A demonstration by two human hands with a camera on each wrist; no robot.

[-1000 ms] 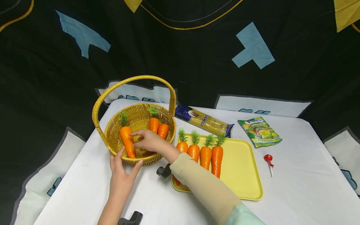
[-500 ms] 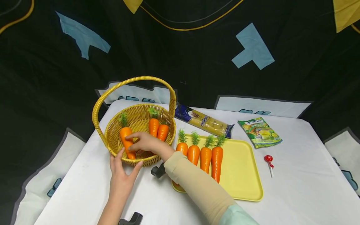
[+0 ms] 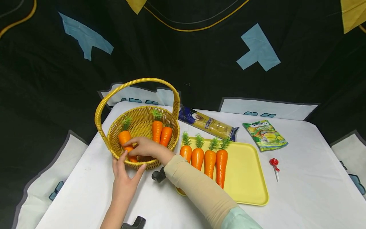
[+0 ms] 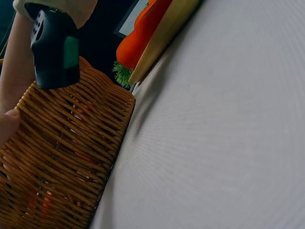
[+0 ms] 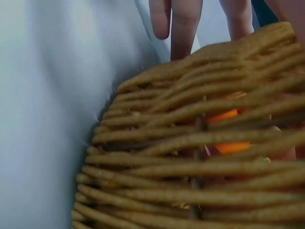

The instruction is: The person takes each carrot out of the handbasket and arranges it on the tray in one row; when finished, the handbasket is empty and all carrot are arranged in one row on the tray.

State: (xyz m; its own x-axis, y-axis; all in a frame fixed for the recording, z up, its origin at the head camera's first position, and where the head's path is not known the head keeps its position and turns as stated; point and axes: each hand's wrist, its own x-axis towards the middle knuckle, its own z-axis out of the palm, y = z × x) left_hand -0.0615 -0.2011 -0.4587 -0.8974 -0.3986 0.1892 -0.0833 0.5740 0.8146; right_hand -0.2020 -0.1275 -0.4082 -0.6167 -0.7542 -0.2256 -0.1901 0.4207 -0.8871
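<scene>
A yellow wicker basket (image 3: 137,114) with a tall handle stands at the left of the table. Inside it are an orange carrot (image 3: 125,136) with a green top at the left and two carrots (image 3: 157,130) at the right. My right hand (image 3: 144,148) reaches into the basket, index finger and thumb bent round the left carrot, whose middle they partly hide. At the basket's front, my left hand (image 3: 125,183) grips the rim, thumb (image 4: 8,125) outside against the wicker. In the right wrist view, the wicker wall (image 5: 157,176) hides most of the right hand.
A yellow tray (image 3: 246,178) right of the basket bears several more carrots (image 3: 210,162), partly behind my right sleeve (image 3: 200,190). Behind it lies a pasta packet (image 3: 210,122). Further right are a green sachet (image 3: 266,135) and a red lollipop (image 3: 274,162).
My right hand has moved left and slightly down inside the basket. The left carrot's top end has shifted left and down with it. My left hand stays on the rim.
</scene>
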